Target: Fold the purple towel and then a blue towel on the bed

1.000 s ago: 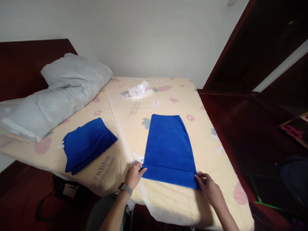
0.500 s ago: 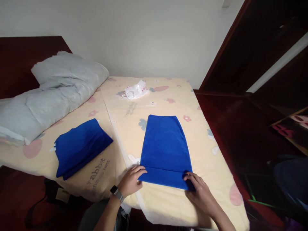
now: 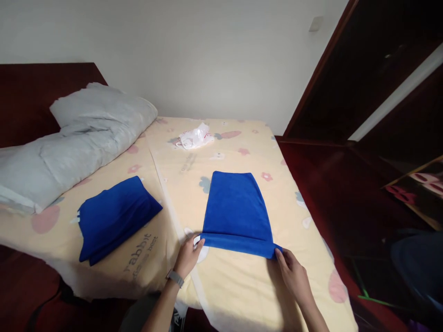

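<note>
A blue towel [image 3: 237, 203] lies flat on the bed, its near edge turned over into a narrow fold. My left hand [image 3: 188, 253], with a watch on the wrist, pinches the left end of that fold, where a small white tag shows. The right end of the fold is gripped by my right hand [image 3: 292, 272], thumb on top and fingers mostly hidden beneath. To the left, a second blue towel [image 3: 116, 216] rests folded and untouched, with white bits at its left edge.
The bed [image 3: 242, 290] has a cream sheet with rabbit and flower prints. A crumpled white plastic bag [image 3: 195, 137] lies farther back. A grey quilt [image 3: 86, 133] is heaped at the left against the dark headboard [image 3: 44, 99]. Pink slippers [image 3: 429, 180] sit at the far right.
Both hands have moved slightly away from me, rolling the near edge of the towel over again, so its flat part is shorter. The view has tilted up a little.
</note>
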Demonstrator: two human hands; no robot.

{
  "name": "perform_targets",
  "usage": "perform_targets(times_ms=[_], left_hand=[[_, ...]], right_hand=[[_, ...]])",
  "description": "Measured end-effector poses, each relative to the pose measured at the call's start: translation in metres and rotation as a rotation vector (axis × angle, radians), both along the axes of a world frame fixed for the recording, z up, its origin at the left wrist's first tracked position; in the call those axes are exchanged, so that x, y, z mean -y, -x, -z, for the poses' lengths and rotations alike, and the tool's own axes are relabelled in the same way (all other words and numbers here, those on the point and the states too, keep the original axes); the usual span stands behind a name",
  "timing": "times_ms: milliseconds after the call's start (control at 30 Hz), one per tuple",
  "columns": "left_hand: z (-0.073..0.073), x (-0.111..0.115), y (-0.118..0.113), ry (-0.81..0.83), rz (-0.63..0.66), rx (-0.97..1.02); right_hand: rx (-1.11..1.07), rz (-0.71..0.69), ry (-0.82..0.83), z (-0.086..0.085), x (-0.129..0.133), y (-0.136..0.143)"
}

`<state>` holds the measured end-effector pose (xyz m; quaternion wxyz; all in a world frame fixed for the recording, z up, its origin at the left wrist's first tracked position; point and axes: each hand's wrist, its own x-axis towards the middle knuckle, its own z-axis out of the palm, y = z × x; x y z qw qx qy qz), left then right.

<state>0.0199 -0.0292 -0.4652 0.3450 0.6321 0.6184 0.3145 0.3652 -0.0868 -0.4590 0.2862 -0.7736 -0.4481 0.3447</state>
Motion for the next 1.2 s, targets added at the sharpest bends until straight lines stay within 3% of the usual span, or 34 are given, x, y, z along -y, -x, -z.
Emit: perform_targets(times_ms=[100, 267, 533, 667, 867, 1067, 1200], left_hand=[[0.005, -0.004, -0.009, -0.021, -0.098, -0.095], [0.004, -0.007, -0.016, -0.067, -0.084, -0.265], [-0.006, -0.013, -0.025, 0.053, -0.112, -0.505], [-0.009, -0.014, -0.031, 0.097, -0.111, -0.568], [-0.006, -0.017, -0.030, 0.082, -0.164, -0.434], [0.005, -0.024, -0.029, 0.078, -0.200, -0.147], [0.017, -0.027, -0.024, 0.042, -0.241, 0.072]], right_hand=[[0.010, 0.069, 0.010, 0.002, -0.009, 0.004], [0.005, -0.028, -0.010, 0.009, -0.018, 0.003], [0.329, -0.030, -0.003, 0.015, -0.028, 0.011], [0.407, 0.039, 0.010, 0.010, -0.032, 0.019], [0.217, 0.124, 0.156, 0.002, -0.040, 0.016], [0.199, 0.125, 0.049, 0.011, -0.043, 0.012], [0.131, 0.161, 0.073, 0.011, -0.042, 0.006]])
